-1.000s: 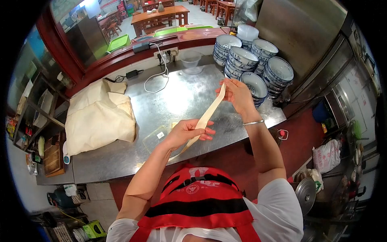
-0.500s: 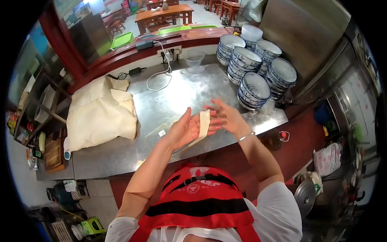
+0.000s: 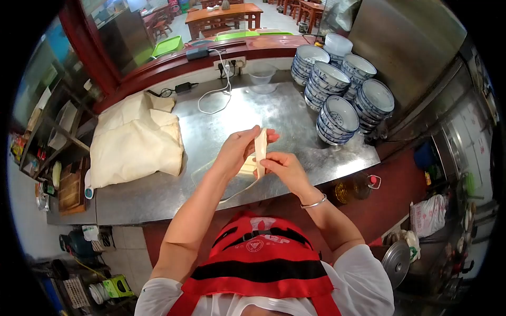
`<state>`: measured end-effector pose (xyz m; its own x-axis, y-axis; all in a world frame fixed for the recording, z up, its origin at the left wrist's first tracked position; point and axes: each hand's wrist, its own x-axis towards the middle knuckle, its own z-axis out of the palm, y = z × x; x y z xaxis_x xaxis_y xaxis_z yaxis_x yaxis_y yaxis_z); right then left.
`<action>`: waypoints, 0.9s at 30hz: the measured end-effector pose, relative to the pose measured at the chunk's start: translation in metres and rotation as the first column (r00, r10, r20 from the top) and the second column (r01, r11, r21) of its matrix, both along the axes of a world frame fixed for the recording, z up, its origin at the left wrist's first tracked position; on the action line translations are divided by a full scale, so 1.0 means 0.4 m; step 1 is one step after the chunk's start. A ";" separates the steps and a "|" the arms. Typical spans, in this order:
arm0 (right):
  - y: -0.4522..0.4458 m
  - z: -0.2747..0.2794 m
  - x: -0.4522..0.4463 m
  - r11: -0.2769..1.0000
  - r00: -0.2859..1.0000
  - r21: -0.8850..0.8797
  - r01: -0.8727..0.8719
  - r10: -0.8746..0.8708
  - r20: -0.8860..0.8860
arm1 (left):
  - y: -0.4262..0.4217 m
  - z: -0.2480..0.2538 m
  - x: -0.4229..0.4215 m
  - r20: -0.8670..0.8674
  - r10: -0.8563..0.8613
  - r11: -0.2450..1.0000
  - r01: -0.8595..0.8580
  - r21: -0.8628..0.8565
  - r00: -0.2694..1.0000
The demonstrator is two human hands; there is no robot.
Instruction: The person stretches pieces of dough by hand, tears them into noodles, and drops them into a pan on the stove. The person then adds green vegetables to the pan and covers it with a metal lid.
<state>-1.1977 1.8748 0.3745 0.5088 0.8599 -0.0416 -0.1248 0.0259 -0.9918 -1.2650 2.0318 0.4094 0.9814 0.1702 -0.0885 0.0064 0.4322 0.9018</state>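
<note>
A pale, flat dough strip (image 3: pixel 261 145) stands in front of me above the near part of the steel counter. My left hand (image 3: pixel 237 149) holds its upper part, with the thumb at the strip and the fingers behind it. Lower down, my right hand (image 3: pixel 286 167) pinches the strip between thumb and fingers; a silver bangle sits on that wrist. Beneath my hands is a clear, shallow tray (image 3: pixel 198 173), partly hidden by my left forearm. More pale dough pieces (image 3: pixel 246 167) show in it between my hands.
A large folded cream cloth (image 3: pixel 134 139) covers the counter's left side. Stacks of blue-and-white bowls (image 3: pixel 337 114) stand at the right. A white cable (image 3: pixel 213 103) and a clear plastic bowl (image 3: pixel 262 73) are at the back. An oil bottle (image 3: pixel 353 190) stands past the right front edge.
My right hand has come in from the upper right, down to the strip, and now pinches it. My left hand has turned from palm up and closed on the strip's upper part.
</note>
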 end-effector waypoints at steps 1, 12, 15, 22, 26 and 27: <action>0.002 0.002 -0.003 0.999 0.998 -0.021 -0.029 0.030 0.047 | 0.006 -0.004 0.006 -0.013 0.010 0.999 -0.010 -0.032 1.000; 0.010 -0.029 -0.022 0.994 0.995 -0.050 -0.095 0.093 -0.033 | 0.051 -0.087 0.051 -0.111 -0.047 0.983 0.026 -0.181 0.993; 0.020 -0.020 -0.006 0.999 0.965 0.028 -0.026 0.032 -0.259 | 0.044 -0.082 0.020 -0.184 -0.192 0.944 0.131 -0.302 0.964; 0.045 -0.002 0.052 0.981 0.937 0.076 0.180 -0.147 -0.318 | 0.018 -0.127 -0.058 -0.192 -0.391 0.917 0.365 -0.160 0.900; 0.078 -0.045 0.070 0.952 0.921 0.040 0.303 -0.282 -0.270 | 0.017 -0.139 -0.078 -0.237 -0.396 0.915 0.403 -0.023 0.887; 0.086 -0.046 0.072 0.944 0.912 0.049 0.327 -0.302 -0.279 | 0.018 -0.139 -0.082 -0.234 -0.393 0.917 0.397 -0.031 0.889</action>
